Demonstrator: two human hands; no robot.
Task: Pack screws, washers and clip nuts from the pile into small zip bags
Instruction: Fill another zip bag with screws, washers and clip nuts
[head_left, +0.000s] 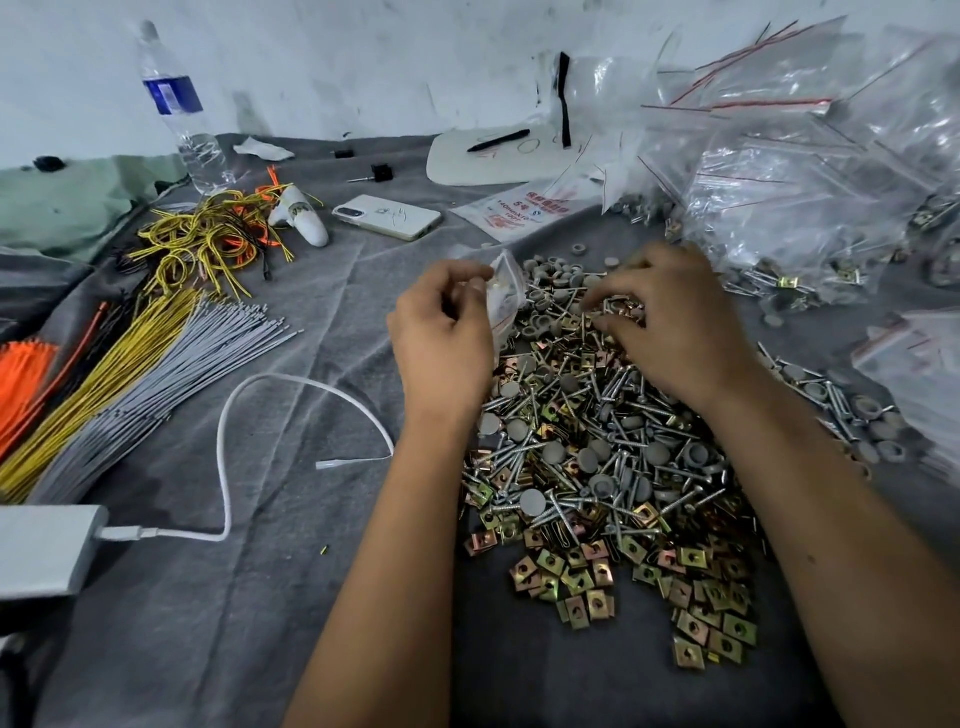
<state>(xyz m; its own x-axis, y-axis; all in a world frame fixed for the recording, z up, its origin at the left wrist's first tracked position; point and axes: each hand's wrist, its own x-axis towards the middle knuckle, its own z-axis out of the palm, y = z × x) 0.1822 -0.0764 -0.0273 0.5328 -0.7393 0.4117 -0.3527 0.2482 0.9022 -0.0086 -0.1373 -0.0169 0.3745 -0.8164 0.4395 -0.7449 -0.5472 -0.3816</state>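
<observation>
A big pile of screws, grey washers and brass-coloured clip nuts (597, 457) lies on the grey cloth (322, 597) in front of me. My left hand (441, 338) holds a small clear zip bag (505, 291) at the pile's far left edge, fingers curled round it; a few parts show inside. My right hand (670, 322) reaches into the far part of the pile, its curled fingertips down among clip nuts and screws. What the fingers have hold of is hidden.
Heaps of filled zip bags (789, 171) rise at the back right, more (919, 364) at the right edge. Left: bundles of grey, yellow and orange cable ties (130, 364), a white cable (228, 441), a power bank (41, 551). Behind: a phone (387, 217), a water bottle (182, 114).
</observation>
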